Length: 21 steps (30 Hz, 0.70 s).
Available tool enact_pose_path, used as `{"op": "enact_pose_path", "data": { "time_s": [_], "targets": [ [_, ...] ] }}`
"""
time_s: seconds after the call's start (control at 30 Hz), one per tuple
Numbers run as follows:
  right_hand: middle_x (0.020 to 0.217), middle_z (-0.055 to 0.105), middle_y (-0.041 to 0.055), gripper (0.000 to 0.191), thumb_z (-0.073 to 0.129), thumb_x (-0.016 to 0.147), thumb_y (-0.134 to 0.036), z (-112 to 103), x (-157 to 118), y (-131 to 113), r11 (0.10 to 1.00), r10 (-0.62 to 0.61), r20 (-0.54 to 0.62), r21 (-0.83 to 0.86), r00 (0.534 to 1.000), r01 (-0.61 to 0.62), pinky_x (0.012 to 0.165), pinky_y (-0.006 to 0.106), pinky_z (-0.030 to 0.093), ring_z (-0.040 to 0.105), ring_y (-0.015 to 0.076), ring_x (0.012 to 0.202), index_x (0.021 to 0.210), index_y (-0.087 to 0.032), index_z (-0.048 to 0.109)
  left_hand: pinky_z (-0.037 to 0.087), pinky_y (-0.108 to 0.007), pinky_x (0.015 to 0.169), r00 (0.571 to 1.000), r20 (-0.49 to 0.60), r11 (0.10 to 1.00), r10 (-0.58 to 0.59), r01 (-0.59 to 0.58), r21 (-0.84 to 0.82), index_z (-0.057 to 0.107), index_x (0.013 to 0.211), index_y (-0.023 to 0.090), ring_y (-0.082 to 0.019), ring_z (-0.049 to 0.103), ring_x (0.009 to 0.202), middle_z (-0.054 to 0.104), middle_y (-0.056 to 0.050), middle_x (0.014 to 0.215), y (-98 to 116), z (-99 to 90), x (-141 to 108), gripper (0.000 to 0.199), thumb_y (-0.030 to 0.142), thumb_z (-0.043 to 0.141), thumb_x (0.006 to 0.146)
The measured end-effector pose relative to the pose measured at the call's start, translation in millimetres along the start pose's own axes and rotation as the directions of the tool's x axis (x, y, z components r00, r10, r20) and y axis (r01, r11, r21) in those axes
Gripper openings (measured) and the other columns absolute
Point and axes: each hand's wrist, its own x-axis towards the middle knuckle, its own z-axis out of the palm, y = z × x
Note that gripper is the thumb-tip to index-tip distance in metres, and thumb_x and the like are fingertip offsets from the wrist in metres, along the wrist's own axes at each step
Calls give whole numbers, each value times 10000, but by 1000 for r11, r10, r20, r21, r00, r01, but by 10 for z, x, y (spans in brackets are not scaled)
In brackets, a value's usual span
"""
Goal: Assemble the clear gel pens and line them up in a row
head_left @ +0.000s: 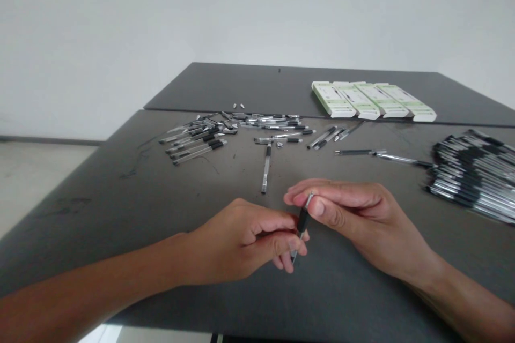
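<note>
My left hand [257,241] is closed around the lower part of a pen [303,221] with a clear barrel and a black grip, held tilted with its tip up. At the pen's upper end, my right hand [358,214] pinches the slim silvery tip between thumb and fingers. Part of the barrel is hidden behind the left fingers. Just beyond the hands, another pen [266,169] lies lengthwise on the dark table [169,257].
A loose heap of pen parts [201,136] lies at the left, with small metal tips [238,106] behind it. Dark pen refills [358,152] lie right of centre. Many pens form a stack [478,171] at the right. Flat green-and-white boxes [372,101] lie at the back.
</note>
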Motion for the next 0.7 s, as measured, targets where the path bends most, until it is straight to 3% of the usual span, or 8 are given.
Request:
{"op": "enact_pose_path", "data": {
  "time_s": [0.1, 0.17, 0.27, 0.33, 0.43, 0.5, 0.57, 0.7],
  "targets": [
    [1107, 872, -59, 116, 810, 973, -386, -83, -28, 96, 1000, -1, -11, -14, 1000, 1, 906, 173, 632, 828, 128, 1023, 1045, -440, 884, 633, -168, 739, 1000, 6, 999, 30, -29, -28, 773, 1085, 66, -166, 843, 798, 849, -134, 888, -7, 9, -2, 273, 249, 572, 1115],
    [1143, 869, -51, 192, 761, 993, -500, -176, -32, 166, 1000, 3, -54, -24, 999, -4, 965, 195, 612, 815, 135, 1092, 1158, -465, 853, 633, -175, 733, 999, 7, 998, 43, -43, -50, 767, 1098, 70, -179, 847, 803, 849, -144, 892, -11, 19, -4, 278, 267, 572, 1119],
    [1186, 861, -7, 333, 733, 993, -559, -298, 73, 180, 959, -37, -201, -282, 979, -22, 1015, 290, 603, 800, 180, 1127, 1294, -437, 806, 635, -194, 736, 997, 4, 994, 76, -76, -80, 760, 1103, 89, -191, 847, 800, 845, -141, 874, -29, 33, -7, 285, 298, 567, 1122],
    [1201, 849, 21, 304, 781, 964, -520, -323, 256, 123, 833, -127, -204, -553, 971, -7, 961, 336, 612, 790, 214, 1094, 1230, -386, 839, 633, -201, 728, 995, -6, 990, 98, -98, -106, 757, 1085, 100, -191, 843, 788, 837, -129, 850, -48, 41, -7, 279, 303, 568, 1117],
    [1206, 820, 61, 267, 745, 999, -446, -285, 688, 24, 512, -198, 38, -848, 979, 136, 834, 350, 600, 758, 236, 1029, 1206, -318, 855, 625, -201, 720, 994, -17, 984, 111, -113, -135, 751, 1069, 118, -184, 837, 789, 822, -100, 839, -76, 51, -2, 262, 299, 565, 1107],
    [1162, 816, 84, 254, 704, 1030, -372, -246, 1016, 3, 275, -162, 194, -933, 968, 233, 894, 386, 576, 743, 256, 1032, 1204, -274, 861, 612, -193, 709, 994, -29, 984, 101, -104, -142, 748, 1061, 135, -169, 830, 786, 810, -71, 839, -88, 53, 6, 247, 296, 566, 1099],
    [1120, 820, 107, 246, 712, 1020, -337, -215, 1304, 27, 171, -109, 253, -948, 961, 269, 962, 421, 549, 738, 282, 1040, 1170, -233, 875, 598, -186, 693, 996, -43, 986, 81, -86, -142, 746, 1040, 149, -155, 821, 772, 800, -45, 833, -97, 49, 19, 223, 285, 575, 1086],
    [1115, 829, 111, 226, 733, 997, -347, -193, 1626, 113, 110, -33, 275, -955, 961, 277, 970, 420, 530, 741, 293, 1021, 1103, -230, 894, 591, -196, 692, 994, -53, 988, 93, -98, -118, 738, 1012, 149, -162, 815, 779, 794, -39, 814, -114, 16, 49, 202, 256, 577, 1072]
  ]
}}
